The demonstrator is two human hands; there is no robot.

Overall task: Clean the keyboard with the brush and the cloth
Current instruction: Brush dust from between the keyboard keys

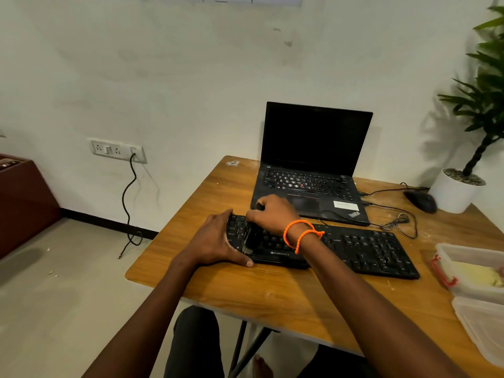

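A black Zebronics keyboard lies across the wooden table in front of me. My left hand grips its left end, thumb along the front edge. My right hand, with an orange cord on the wrist, holds a black brush upright. The bristles press on the keys at the keyboard's left part. No cloth is visible.
An open black laptop stands behind the keyboard. A wired mouse and tangled cable lie to the right, beside a potted plant. Clear plastic containers sit at the right edge. A wall socket has a cord hanging.
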